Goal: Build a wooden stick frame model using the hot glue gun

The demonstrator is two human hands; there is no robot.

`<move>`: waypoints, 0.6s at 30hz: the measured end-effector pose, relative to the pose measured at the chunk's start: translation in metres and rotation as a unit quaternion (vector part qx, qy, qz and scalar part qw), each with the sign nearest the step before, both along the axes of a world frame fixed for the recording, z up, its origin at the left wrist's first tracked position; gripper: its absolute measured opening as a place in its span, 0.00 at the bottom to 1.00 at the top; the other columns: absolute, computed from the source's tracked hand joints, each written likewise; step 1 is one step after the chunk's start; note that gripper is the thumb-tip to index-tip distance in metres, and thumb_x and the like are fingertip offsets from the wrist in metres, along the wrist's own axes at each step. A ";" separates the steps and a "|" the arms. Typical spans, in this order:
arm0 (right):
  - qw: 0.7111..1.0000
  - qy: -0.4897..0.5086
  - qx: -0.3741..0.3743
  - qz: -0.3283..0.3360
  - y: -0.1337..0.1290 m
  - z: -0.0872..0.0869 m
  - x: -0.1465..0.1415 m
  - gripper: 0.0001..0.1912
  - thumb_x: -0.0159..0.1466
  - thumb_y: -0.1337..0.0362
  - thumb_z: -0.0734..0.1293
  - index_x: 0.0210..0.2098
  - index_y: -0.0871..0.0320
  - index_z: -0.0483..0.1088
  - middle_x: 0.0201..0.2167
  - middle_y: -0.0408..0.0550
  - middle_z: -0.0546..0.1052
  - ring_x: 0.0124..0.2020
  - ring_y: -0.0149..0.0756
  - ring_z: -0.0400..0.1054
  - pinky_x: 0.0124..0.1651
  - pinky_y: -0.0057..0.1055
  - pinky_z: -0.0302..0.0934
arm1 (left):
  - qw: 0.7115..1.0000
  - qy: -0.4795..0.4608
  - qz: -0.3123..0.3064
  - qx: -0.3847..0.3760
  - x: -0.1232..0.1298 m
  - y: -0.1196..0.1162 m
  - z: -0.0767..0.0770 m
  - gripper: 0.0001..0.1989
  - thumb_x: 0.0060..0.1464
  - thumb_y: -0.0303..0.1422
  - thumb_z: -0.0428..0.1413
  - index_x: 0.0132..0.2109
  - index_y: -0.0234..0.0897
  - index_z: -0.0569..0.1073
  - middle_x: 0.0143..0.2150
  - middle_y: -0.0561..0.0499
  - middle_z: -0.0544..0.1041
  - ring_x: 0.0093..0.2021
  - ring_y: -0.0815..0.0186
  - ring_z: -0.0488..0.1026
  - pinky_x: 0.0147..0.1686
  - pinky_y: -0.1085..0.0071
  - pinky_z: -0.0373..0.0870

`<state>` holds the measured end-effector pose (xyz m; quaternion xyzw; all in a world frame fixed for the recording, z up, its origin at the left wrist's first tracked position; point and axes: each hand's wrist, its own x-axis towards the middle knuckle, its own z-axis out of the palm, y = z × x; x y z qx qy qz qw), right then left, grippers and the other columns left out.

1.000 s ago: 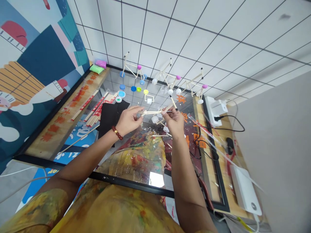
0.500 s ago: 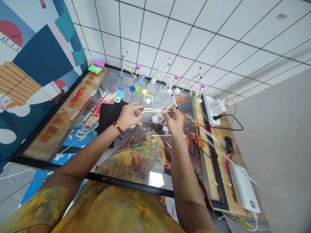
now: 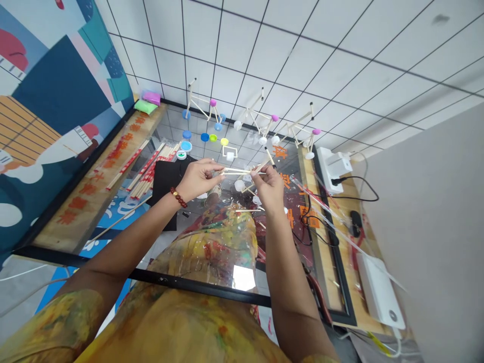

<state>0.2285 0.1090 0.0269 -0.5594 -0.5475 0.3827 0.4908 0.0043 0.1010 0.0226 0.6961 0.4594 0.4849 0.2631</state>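
Above the glass tabletop, my left hand (image 3: 197, 181) pinches one end of a small frame of thin wooden sticks (image 3: 236, 172) between thumb and fingers. Closed around its other end is my right hand (image 3: 269, 189), where a dark-tipped crosspiece (image 3: 269, 157) sticks out past the fingers. Part of the joint is hidden by the right fingers. Just below the frame, a white cap (image 3: 239, 186) and short stick pieces lie on the glass. A loose stick (image 3: 248, 210) lies nearer to me.
Three stick models with cap wheels, such as the blue-wheeled one (image 3: 204, 108), stand along the back. Loose bottle caps (image 3: 204, 137) lie before them. Bundled chopsticks (image 3: 151, 169) and a black sheet (image 3: 165, 196) are at left. A power strip (image 3: 329, 171) and cables are at right.
Both hands keep hold of the stick frame, nearly in the same place. The whole view has shifted slightly.
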 end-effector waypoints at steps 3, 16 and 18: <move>1.000 -0.014 -0.002 0.003 -0.001 0.002 -0.001 0.13 0.55 0.53 0.68 0.34 0.54 0.69 0.21 0.39 0.71 0.22 0.32 0.62 0.28 0.30 0.54 | 1.000 0.001 0.000 -0.006 0.000 -0.001 0.000 0.11 0.50 0.34 0.64 0.41 0.35 0.84 0.39 0.46 0.81 0.23 0.74 0.67 0.27 0.74 0.67; 0.997 -0.072 -0.011 0.016 -0.003 0.012 0.000 0.09 0.56 0.57 0.68 0.33 0.54 0.68 0.20 0.38 0.70 0.21 0.33 0.63 0.29 0.31 0.55 | 1.000 -0.027 0.003 0.007 0.000 -0.006 0.003 0.11 0.50 0.33 0.65 0.41 0.35 0.84 0.35 0.47 0.78 0.29 0.71 0.71 0.27 0.75 0.67; 0.997 -0.072 -0.011 0.014 -0.004 0.014 -0.001 0.09 0.55 0.57 0.68 0.33 0.54 0.68 0.21 0.39 0.70 0.21 0.33 0.63 0.29 0.31 0.55 | 0.999 -0.036 -0.005 -0.001 -0.001 -0.006 0.003 0.11 0.50 0.33 0.65 0.41 0.35 0.84 0.35 0.47 0.78 0.28 0.72 0.70 0.26 0.75 0.67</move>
